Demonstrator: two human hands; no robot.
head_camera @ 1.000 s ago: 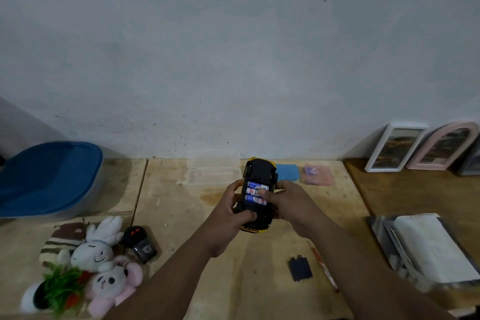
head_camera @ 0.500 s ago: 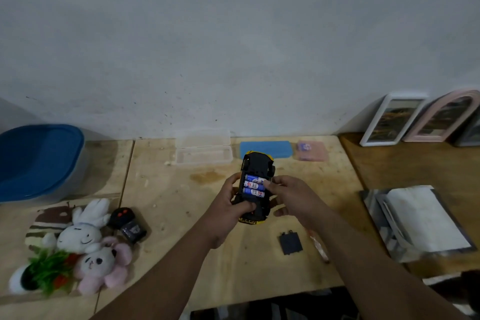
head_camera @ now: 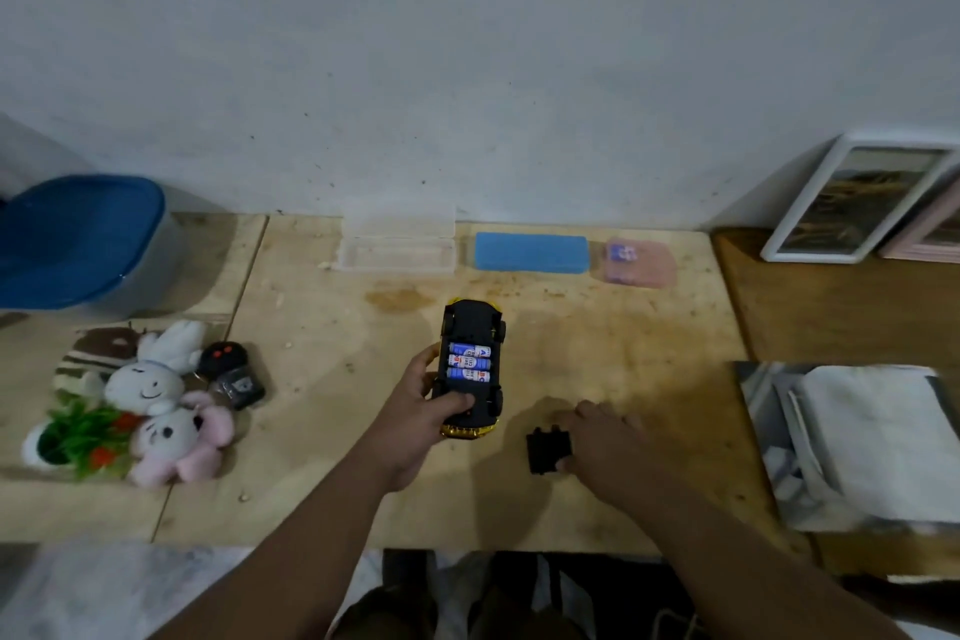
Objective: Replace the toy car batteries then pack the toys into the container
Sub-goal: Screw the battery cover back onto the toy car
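Upside-down yellow toy car (head_camera: 471, 369) with three blue batteries (head_camera: 468, 362) gripped in left hand (head_camera: 415, 424) mid-worktop (head_camera: 322, 431), right hand (head_camera: 605, 442) pinching flat black cover (head_camera: 545, 450), soft plush toys (head_camera: 150, 400) at left edge.

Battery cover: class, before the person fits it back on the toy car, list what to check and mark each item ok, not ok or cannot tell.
1. Toy car is belly up, compartment facing the camera: ok.
2. Three batteries lie side by side in the compartment: ok.
3. Battery polarity is correct: cannot tell, the markings are too small.
4. Left hand grips the car firmly, thumb across its underside: ok.
5. Right hand has the battery cover secured: cannot tell; the fingers touch the cover on the table, but a grip is not visible.
6. Cover already on the car: not ok, the compartment is open.
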